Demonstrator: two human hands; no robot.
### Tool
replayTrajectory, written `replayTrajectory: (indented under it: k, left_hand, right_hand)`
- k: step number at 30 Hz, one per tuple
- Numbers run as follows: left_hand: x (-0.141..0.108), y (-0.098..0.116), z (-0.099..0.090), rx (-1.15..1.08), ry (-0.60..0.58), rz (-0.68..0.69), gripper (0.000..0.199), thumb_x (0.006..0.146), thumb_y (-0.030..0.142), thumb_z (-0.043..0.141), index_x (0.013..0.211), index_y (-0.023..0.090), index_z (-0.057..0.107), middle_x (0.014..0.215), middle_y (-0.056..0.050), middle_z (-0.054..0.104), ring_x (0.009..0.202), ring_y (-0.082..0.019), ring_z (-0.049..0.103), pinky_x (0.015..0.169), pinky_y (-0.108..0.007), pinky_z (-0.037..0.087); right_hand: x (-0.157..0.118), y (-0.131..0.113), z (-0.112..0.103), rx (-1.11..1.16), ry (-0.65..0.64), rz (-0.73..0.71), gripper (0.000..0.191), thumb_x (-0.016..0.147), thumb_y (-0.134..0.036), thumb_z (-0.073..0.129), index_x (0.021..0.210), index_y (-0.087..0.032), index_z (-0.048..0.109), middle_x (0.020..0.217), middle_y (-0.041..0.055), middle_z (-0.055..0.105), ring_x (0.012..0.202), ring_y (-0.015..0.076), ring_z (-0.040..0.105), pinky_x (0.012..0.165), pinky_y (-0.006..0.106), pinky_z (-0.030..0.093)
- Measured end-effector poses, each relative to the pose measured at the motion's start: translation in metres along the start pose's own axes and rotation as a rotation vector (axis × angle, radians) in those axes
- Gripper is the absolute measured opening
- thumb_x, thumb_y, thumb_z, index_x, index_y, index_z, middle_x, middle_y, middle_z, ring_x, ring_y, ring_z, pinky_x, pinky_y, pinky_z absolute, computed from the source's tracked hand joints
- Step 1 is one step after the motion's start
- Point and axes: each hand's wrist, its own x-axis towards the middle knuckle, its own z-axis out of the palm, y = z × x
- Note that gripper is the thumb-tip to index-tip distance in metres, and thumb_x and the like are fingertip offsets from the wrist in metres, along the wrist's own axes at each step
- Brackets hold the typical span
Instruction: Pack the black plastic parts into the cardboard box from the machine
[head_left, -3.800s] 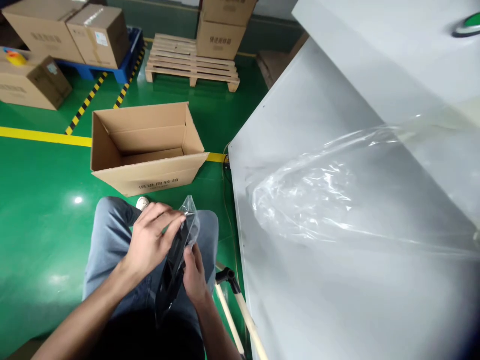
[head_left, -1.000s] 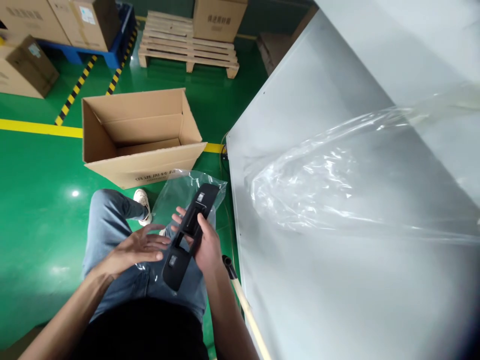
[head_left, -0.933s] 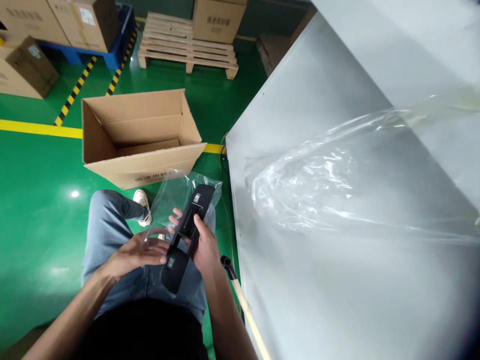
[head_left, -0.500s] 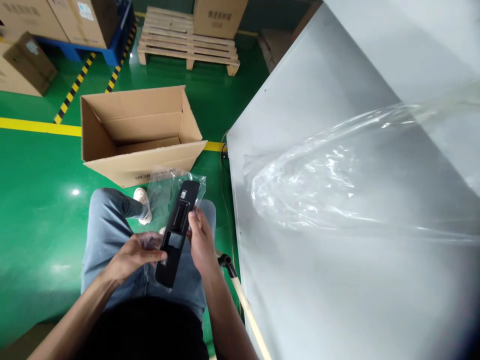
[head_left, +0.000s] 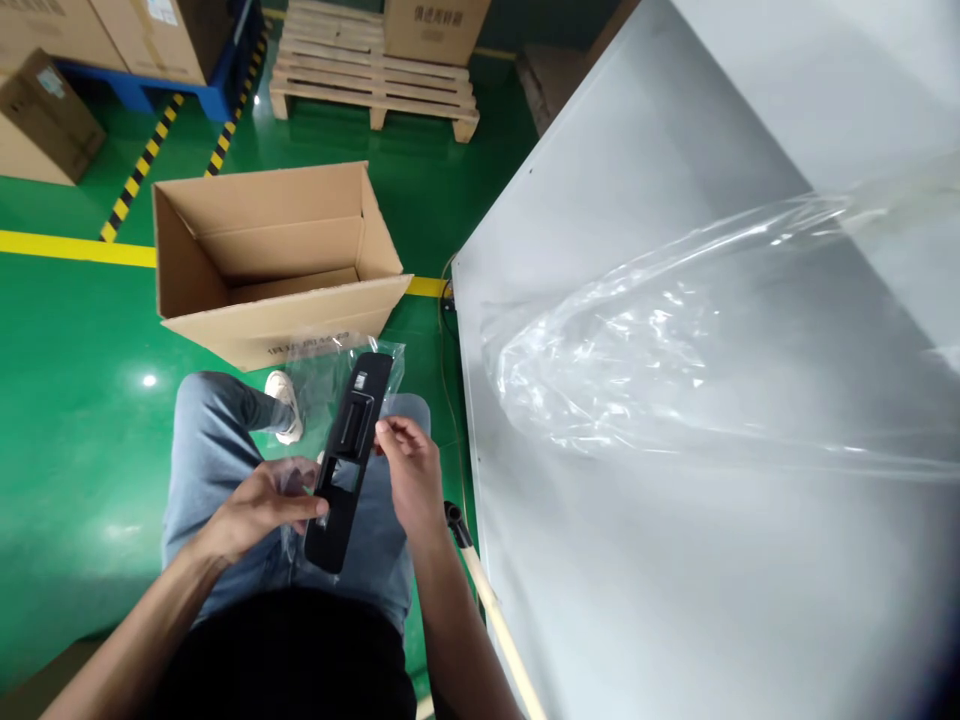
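Hands over the lap: left hand pinches black plastic trim panel with clear bag; right hand pinches, seemingly, its three-o'clock edge.

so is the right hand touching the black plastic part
Touching. The head view shows the right hand with its fingertips pinching the edge of the black plastic part near its middle, with no gap between them.

Between the hands, a matt black plastic panel in a clear glossy bag; beyond, a plain cardboard box on the shiny green floor.
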Motion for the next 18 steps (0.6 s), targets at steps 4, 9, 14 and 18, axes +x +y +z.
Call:
replayTrajectory:
  k: [4,9,14,18]
  left_hand:
    - [-0.004,0.003,-0.005,-0.023,-0.021,0.002,0.05,0.058,0.044,0.101,0.088,0.015,0.073,0.073,0.002,0.062,0.065,-0.011,0.056,0.057,-0.021,0.043]
    - [-0.005,0.007,-0.013,-0.059,-0.005,0.004,0.052,0.055,0.044,0.103,0.086,0.015,0.074,0.07,0.001,0.063,0.065,-0.011,0.054,0.059,-0.021,0.042]
    - [0.0,0.009,-0.016,-0.047,-0.017,0.028,0.053,0.06,0.047,0.101,0.096,0.015,0.078,0.079,-0.004,0.071,0.072,-0.015,0.06,0.064,-0.024,0.045]
    - [0.002,0.008,-0.015,-0.043,0.011,0.057,0.053,0.063,0.045,0.1,0.102,0.015,0.079,0.089,-0.007,0.077,0.076,-0.017,0.064,0.069,-0.026,0.048]
  right_hand:
    - [0.005,-0.006,-0.007,0.047,-0.03,0.035,0.033,0.076,-0.05,0.087,0.079,-0.022,0.072,0.064,-0.0047,0.064,0.058,0.012,0.057,0.062,0.028,0.049]
    - [0.011,-0.011,-0.013,0.057,-0.045,0.072,0.039,0.072,-0.055,0.09,0.081,-0.021,0.071,0.069,-0.004,0.065,0.058,0.0111,0.058,0.063,0.028,0.051]
    - [0.011,-0.007,-0.014,0.083,-0.044,0.077,0.044,0.077,-0.06,0.086,0.101,-0.024,0.075,0.088,0.001,0.072,0.072,0.0155,0.068,0.069,0.031,0.058]
    - [0.001,0.007,-0.013,0.065,-0.211,0.183,0.053,0.079,-0.063,0.083,0.117,-0.028,0.075,0.104,0.004,0.074,0.085,0.02,0.072,0.072,0.034,0.061]
